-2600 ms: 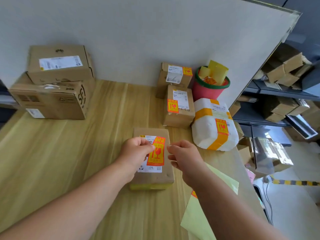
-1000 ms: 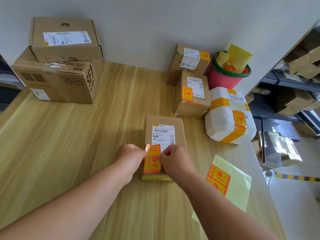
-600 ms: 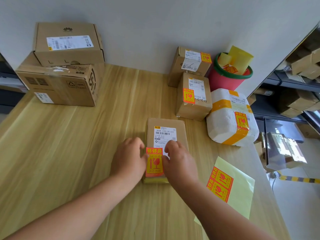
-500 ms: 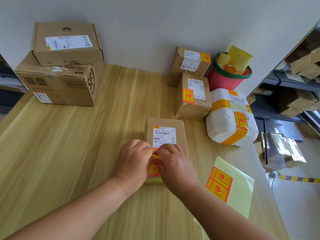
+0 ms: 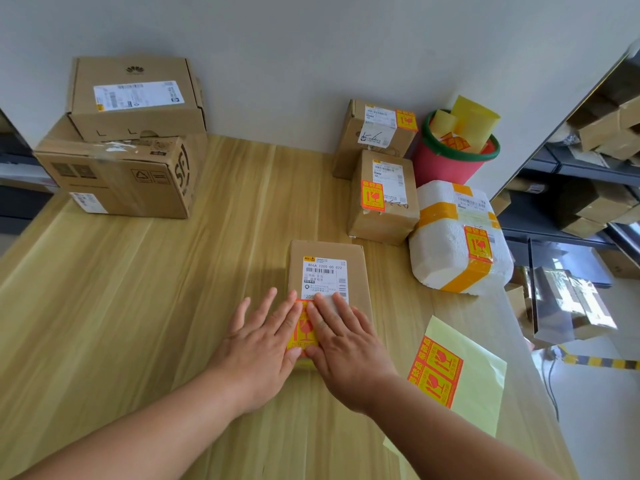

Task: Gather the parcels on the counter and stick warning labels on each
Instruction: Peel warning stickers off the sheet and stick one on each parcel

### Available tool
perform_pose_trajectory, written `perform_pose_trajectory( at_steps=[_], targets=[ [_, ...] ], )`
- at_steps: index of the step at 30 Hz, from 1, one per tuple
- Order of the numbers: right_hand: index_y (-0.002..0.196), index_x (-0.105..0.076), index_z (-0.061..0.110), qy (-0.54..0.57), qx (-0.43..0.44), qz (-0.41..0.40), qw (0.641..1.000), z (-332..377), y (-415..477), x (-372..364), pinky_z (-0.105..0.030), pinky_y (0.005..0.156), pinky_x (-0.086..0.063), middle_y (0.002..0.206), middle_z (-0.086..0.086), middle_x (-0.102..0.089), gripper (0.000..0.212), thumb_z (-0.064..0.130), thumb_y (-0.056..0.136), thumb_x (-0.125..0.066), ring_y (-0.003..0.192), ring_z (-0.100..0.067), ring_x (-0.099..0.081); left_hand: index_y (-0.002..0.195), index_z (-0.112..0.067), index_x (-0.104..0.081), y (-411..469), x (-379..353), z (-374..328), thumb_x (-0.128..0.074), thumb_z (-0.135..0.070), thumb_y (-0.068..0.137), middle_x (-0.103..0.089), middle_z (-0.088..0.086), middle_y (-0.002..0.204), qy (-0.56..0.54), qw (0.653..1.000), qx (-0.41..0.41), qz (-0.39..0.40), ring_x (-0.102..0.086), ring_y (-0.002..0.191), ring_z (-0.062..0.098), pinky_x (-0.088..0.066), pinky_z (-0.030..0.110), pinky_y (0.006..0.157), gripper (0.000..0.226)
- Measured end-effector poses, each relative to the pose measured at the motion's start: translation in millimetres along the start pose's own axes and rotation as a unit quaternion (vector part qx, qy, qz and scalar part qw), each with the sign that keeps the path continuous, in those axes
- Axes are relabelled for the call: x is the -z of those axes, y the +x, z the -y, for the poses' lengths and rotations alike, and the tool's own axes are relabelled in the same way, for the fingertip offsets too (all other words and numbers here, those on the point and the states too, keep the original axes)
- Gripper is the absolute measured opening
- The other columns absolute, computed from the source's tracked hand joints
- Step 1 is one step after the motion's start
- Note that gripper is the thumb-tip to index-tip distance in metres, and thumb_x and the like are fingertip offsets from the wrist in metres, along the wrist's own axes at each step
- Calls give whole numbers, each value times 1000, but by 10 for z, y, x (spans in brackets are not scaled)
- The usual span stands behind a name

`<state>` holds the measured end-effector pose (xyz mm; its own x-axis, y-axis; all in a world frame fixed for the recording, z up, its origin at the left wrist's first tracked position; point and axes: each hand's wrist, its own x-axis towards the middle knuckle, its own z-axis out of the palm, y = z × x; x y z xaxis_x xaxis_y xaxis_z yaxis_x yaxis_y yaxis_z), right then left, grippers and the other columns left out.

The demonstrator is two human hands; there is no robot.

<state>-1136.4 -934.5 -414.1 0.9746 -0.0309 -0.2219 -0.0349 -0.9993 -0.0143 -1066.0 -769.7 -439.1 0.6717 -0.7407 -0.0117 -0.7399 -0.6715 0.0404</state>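
Warning label [image 5: 302, 332] lies on the near end of a flat brown parcel [image 5: 327, 251], pressed down by both hands. The left hand [image 5: 259, 344] and the right hand [image 5: 343, 344] rest palm-down side by side, fingers straight and gripping nothing, with the label showing between them. The parcel lies mid-worktop [image 5: 138, 306], so this sticker looks all but done — only smoothing is left.

Just right of the hands, a backing sheet [image 5: 481, 382] carries two unused labels. Further out at the right rear, a small box [image 5: 381, 216], a rear box [image 5: 349, 143] by the wall and a white foam parcel [image 5: 440, 247] stand close together, each showing a label. Well apart at the left rear, an upper carton [image 5: 131, 123] sits on a lower carton [image 5: 117, 188] — neither shows a label on its visible faces. Those two likely need gathering and labelling.
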Motion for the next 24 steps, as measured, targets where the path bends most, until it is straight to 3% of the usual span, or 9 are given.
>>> perform_pose_trajectory(
  at_steps=[3,6,8,10,13,16,21,24],
  targets=[
    [153,3,23,35,41,16,998,-30,-11,33,-31,113,15,157,7,15,74,62,90,2,144,-19,21,136,-8,-49,3,-8,-13,-27,-47,92,-46,6,145,5,1000,-2,6,-45,132,30,-25,52,101,63],
    [152,9,24,22,57,20,998,-55,-21,45,-29,109,20,156,8,21,75,63,88,1,142,-18,28,139,-8,-44,-1,-34,-19,-11,-47,97,-43,7,147,13,1000,4,1,-44,133,29,-24,52,102,66],
    [152,10,24,19,50,29,998,-40,-26,59,-30,109,21,156,8,22,74,62,90,2,142,-18,28,140,-8,-41,1,-35,-27,-16,-46,97,-43,7,147,18,1000,4,-3,-44,133,28,-24,51,102,62],
    [153,2,22,17,36,16,999,-13,-9,51,-32,115,12,157,5,16,67,58,97,-7,144,-21,21,138,-8,-41,10,8,-29,-28,-47,91,-45,8,145,21,1000,1,-5,-45,132,28,-24,51,102,62],
    [147,-35,13,0,48,-39,998,52,-76,45,-42,116,-20,156,-5,-27,61,47,97,-27,144,-27,-21,139,-5,-43,-28,68,-43,-34,-45,87,-41,10,148,15,1000,-8,-8,-39,136,27,-23,49,105,66],
    [142,-44,11,-14,86,-51,995,29,-166,-105,-40,109,-21,151,-5,-39,61,45,93,-33,141,-24,-31,136,-4,-48,-120,43,-51,-35,-42,87,-43,11,146,15,999,-31,-2,-38,136,27,-18,45,108,64],
    [143,-42,14,-37,90,-53,994,-38,-186,-202,-38,110,-20,151,-2,-38,63,48,91,-32,140,-21,-33,133,-7,-53,-132,33,-46,-34,-37,84,-50,9,142,30,999,-32,21,-49,129,30,-21,49,106,61],
    [140,-48,16,-28,92,-71,993,-46,-171,-171,-38,111,-31,147,-1,-45,64,52,90,-31,137,-20,-40,133,-6,-53,-139,55,-40,-30,-46,89,-49,10,142,32,999,-28,32,-47,130,30,-19,48,107,64]
  ],
)
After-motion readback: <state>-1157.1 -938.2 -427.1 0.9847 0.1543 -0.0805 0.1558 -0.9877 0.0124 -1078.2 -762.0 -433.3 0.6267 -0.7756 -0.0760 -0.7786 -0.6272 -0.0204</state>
